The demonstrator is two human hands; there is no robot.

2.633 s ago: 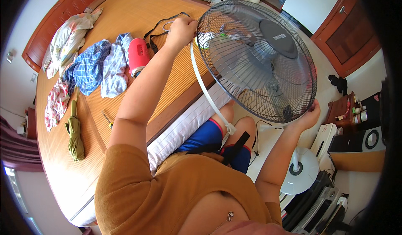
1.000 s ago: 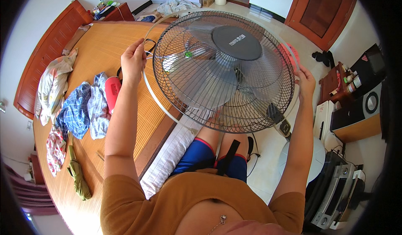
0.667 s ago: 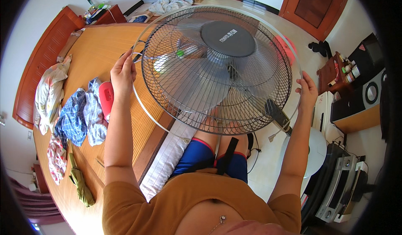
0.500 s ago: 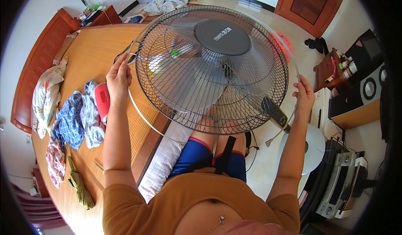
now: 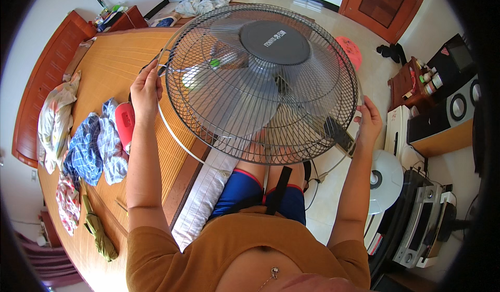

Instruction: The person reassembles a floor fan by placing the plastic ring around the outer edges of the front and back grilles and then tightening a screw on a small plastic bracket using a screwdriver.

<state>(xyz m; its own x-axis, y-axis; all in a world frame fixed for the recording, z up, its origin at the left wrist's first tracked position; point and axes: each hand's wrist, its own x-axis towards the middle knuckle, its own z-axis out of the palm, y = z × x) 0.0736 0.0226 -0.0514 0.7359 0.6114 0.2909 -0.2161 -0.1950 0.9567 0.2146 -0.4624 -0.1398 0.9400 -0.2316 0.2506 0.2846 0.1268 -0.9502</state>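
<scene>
- Left hand (image 5: 147,91): thumb and fingers pinch the white ring (image 5: 178,143) at the left of the fan.
- Right hand (image 5: 369,119): fingers curl on the ring at the opposite side.
- Ring position: around the dark wire guard (image 5: 229,130), standing off its edge at lower left; clip (image 5: 322,177) below, at lower right.
- Keep both grips opposite and level; even tension should hold the ring centred.
- Guide the clip clear of the wires; a snag would probably tilt the ring.
</scene>
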